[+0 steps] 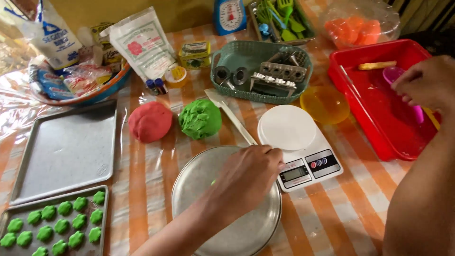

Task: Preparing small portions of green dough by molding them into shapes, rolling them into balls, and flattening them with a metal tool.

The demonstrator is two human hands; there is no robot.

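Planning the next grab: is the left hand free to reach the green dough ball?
Probably yes. The left hand hovers over the round metal pan; only the white spatula lies beside the green dough ball, not across the way.

Left hand (249, 178) rests curled over a round metal pan (208, 175) beside a white kitchen scale (298, 144); right hand (426, 83) reaches into a red tray (379, 118).

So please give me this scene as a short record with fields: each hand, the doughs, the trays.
left hand: over round metal pan, at kitchen scale; what it holds is hidden
right hand: in red tub, touching pink cup
doughs: red ball, green ball
trays: empty tray; lower tray with green cookies
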